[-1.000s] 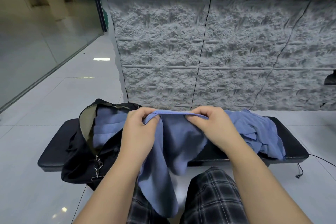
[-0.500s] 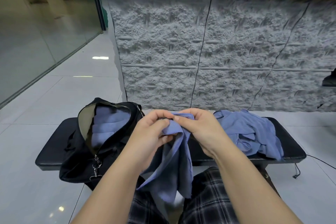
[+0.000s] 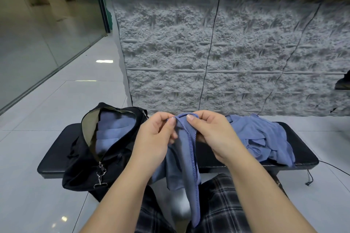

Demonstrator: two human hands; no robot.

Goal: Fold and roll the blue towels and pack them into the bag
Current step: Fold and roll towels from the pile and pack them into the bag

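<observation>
On the left of the black counter point(image 3: 56, 166) sits the open black bag point(image 3: 83, 166), its mouth gaping toward the person, with several rolled blue towels point(image 3: 111, 134) already lying inside it. Just right of the bag, above the counter's near edge, the left hand point(image 3: 155, 143) pinches the top hem of the towel in hand point(image 3: 186, 164) between thumb and forefinger, wrist bent slightly inward, forearm rising from the lower left. That towel hangs limp from the two pinches down between the person's knees, bunched into loose vertical folds with a stitched edge running down its front. It looks light, thin and wholly soft, so it should not hold any shape by itself; the firm stitched hem and corners seem the best places to take hold, since the middle would only sag. The right hand point(image 3: 214, 138) mirrors the left, its thumb and forefinger clamped on the same hem, the two thumbs close together but apart. Farther right, the unfolded pile of blue towels point(image 3: 265, 142) lies heaped on the counter.
</observation>
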